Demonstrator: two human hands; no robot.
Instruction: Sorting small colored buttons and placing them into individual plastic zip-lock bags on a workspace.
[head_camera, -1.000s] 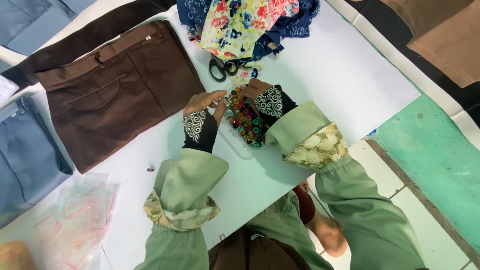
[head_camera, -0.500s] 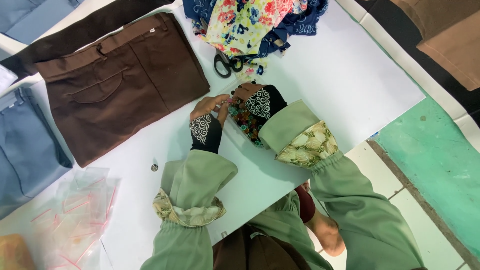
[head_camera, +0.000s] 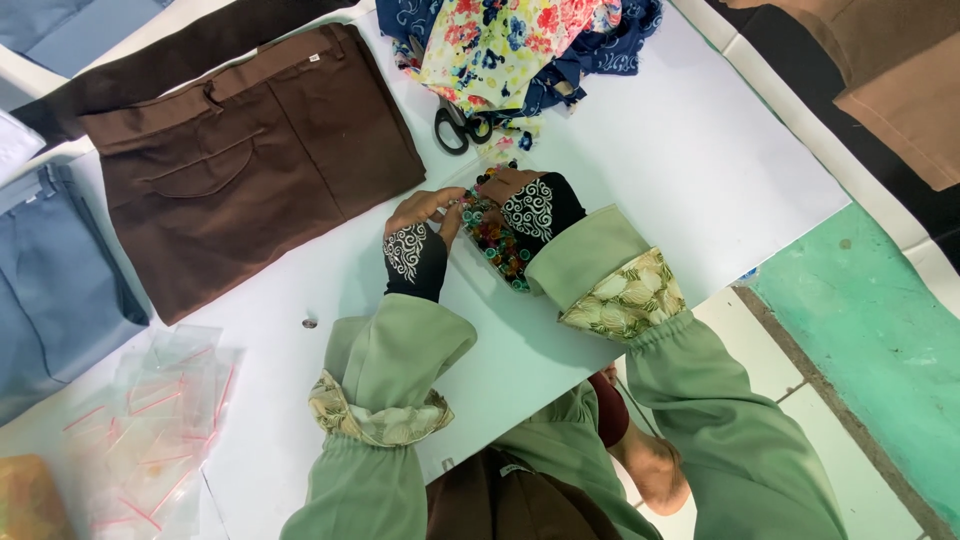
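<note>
A clear container of small multicoloured beads or buttons (head_camera: 492, 240) is seen on the white table (head_camera: 700, 150), just near of centre, and which of the two they are cannot be told. It is covered from the right by the right hand (head_camera: 520, 195), whose fingers are curled down over the far end of the pile; whether anything is pinched under them cannot be told, since the tips are hidden. The left hand (head_camera: 425, 212) is held at the left edge of the pile, its fingertips drawn together and touching the coloured pieces, as if one piece were being picked out, though no single piece can be made out between them. The pile thus lies between the two hands and partly beneath the right one, apparently steadied there.

Just beyond the hands, black-handled scissors (head_camera: 458, 126) lie beside a heap of floral fabric (head_camera: 520, 45). To the far left, brown trousers (head_camera: 245, 165) are spread flat, with a blue garment (head_camera: 45, 290) further left. A small metal piece (head_camera: 310, 323) rests on the table near the left sleeve, and clear plastic bags (head_camera: 150, 425) are heaped at the near left.
</note>
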